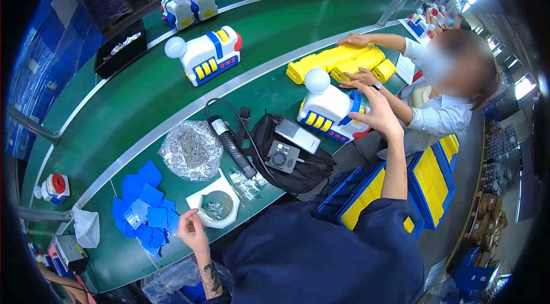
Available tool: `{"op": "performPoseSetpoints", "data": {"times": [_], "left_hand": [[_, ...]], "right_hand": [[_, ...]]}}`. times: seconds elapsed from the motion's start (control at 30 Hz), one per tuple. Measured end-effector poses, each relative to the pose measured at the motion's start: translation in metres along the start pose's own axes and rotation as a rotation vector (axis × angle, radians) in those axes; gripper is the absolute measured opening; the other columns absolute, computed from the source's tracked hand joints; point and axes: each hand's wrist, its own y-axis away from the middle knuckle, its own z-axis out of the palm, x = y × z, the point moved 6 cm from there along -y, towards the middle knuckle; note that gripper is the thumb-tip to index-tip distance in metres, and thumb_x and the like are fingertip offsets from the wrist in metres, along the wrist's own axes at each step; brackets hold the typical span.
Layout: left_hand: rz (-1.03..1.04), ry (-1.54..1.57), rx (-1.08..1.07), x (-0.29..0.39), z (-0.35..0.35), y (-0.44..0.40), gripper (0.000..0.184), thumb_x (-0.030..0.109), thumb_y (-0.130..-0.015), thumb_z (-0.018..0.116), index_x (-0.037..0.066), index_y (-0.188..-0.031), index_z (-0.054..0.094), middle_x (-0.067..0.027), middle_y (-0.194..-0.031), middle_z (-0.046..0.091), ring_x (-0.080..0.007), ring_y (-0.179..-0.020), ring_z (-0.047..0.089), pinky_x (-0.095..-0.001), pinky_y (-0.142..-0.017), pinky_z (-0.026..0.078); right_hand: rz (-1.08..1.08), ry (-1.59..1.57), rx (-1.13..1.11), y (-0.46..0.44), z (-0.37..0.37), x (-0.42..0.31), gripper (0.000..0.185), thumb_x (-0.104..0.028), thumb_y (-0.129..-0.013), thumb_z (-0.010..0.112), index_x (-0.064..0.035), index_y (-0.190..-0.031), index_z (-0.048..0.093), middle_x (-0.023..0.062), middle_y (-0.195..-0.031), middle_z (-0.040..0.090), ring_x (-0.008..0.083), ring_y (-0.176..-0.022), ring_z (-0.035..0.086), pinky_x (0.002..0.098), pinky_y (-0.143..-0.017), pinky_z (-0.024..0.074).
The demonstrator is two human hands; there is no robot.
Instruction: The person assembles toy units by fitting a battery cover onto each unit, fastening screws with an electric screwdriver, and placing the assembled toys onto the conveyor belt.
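Observation:
My right hand (378, 112), thumb and fingers in a wide curve, grips the blue-banded end of a white toy train (326, 110) with a round white ball on top. The toy is over the green bench, beside a co-worker's hands. My left hand (193, 232) is low at the bench's front edge with its fingers pinched together; what they hold, if anything, I cannot make out. Close by are a pile of blue square pieces (150, 195) and a white octagonal dish (228, 222) with a clear bag inside. Behind the dish lies a clear bag of small metal parts (192, 150).
A co-worker's hands (358, 75) rest on yellow plastic parts (329, 60). A black cylindrical tool (232, 146) with a cable and a black bag (309, 164) lie mid-bench. Another toy train (209, 58) stands on the green belt (275, 29). Blue crates (424, 189) with yellow parts stand right.

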Motion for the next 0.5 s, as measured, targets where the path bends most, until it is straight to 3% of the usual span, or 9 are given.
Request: {"op": "performPoseSetpoints", "data": {"times": [0.07, 0.1, 0.17, 0.2, 0.3, 0.43, 0.5], "left_hand": [[0.003, -0.016, 0.01, 0.0, 0.0, 0.001, 0.008, 0.004, -0.092, 0.056, 0.001, -0.095, 0.063, 0.003, -0.065, 0.052, -0.0032, -0.057, 0.048, -0.0176, -0.051, 0.036], [-0.002, -0.021, 0.012, -0.002, -0.001, 0.002, 0.008, 0.004, -0.092, 0.056, 0.001, -0.095, 0.063, 0.003, -0.065, 0.052, -0.0032, -0.057, 0.048, -0.0176, -0.051, 0.036], [-0.011, -0.017, -0.001, -0.005, -0.001, 0.003, 0.008, 0.004, -0.092, 0.056, 0.001, -0.095, 0.063, 0.0029, -0.064, 0.052, -0.0033, -0.056, 0.048, -0.0177, -0.051, 0.037], [-0.012, -0.018, -0.003, -0.005, 0.0, 0.003, 0.008, 0.004, -0.092, 0.056, 0.001, -0.095, 0.063, 0.0029, -0.064, 0.052, -0.0033, -0.056, 0.048, -0.0177, -0.051, 0.037], [-0.004, -0.017, -0.008, -0.005, 0.002, 0.003, 0.008, 0.003, -0.092, 0.056, 0.001, -0.095, 0.063, 0.0029, -0.064, 0.052, -0.0033, -0.056, 0.048, -0.0178, -0.05, 0.036], [-0.01, -0.015, -0.009, -0.004, 0.003, 0.0, 0.008, 0.003, -0.092, 0.056, 0.001, -0.095, 0.063, 0.0028, -0.064, 0.052, -0.0033, -0.056, 0.048, -0.0177, -0.05, 0.037], [-0.008, -0.01, -0.005, -0.004, 0.004, 0.0, 0.008, 0.002, -0.092, 0.056, 0.001, -0.095, 0.063, 0.0027, -0.064, 0.052, -0.0033, -0.056, 0.048, -0.0177, -0.05, 0.037]], "right_hand": [[-0.075, -0.086, 0.204, 0.009, -0.019, -0.016, 0.053, -0.021, -0.076, 0.073, -0.0039, -0.122, 0.055, 0.0183, -0.119, 0.06, 0.0303, -0.111, 0.058, 0.0387, -0.098, 0.0442], [-0.088, -0.166, 0.296, 0.015, -0.026, -0.026, 0.034, -0.02, -0.082, 0.068, -0.0005, -0.109, 0.063, 0.0184, -0.108, 0.064, 0.0306, -0.103, 0.061, 0.0379, -0.093, 0.0464], [-0.034, -0.004, 0.24, 0.014, -0.006, -0.013, 0.028, -0.02, -0.082, 0.068, 0.0008, -0.1, 0.067, 0.0176, -0.1, 0.066, 0.0307, -0.098, 0.062, 0.0376, -0.091, 0.0474], [0.034, 0.038, 0.105, 0.013, 0.011, -0.006, 0.024, -0.021, -0.084, 0.067, 0.0013, -0.094, 0.069, 0.0169, -0.097, 0.067, 0.0298, -0.095, 0.063, 0.0374, -0.089, 0.0481], [0.036, 0.006, 0.205, 0.013, 0.016, -0.005, 0.024, -0.022, -0.084, 0.066, 0.001, -0.091, 0.069, 0.0171, -0.095, 0.067, 0.0306, -0.098, 0.062, 0.0406, -0.091, 0.0464], [0.077, -0.03, 0.152, 0.01, 0.014, 0.0, 0.024, -0.021, -0.085, 0.065, 0.0003, -0.094, 0.069, 0.0174, -0.097, 0.067, 0.0296, -0.102, 0.061, 0.0378, -0.093, 0.0461], [0.069, -0.032, 0.102, 0.009, 0.021, 0.007, 0.04, -0.027, -0.08, 0.069, -0.0046, -0.113, 0.064, 0.0181, -0.113, 0.062, 0.0309, -0.114, 0.055, 0.0431, -0.1, 0.0414]]}}
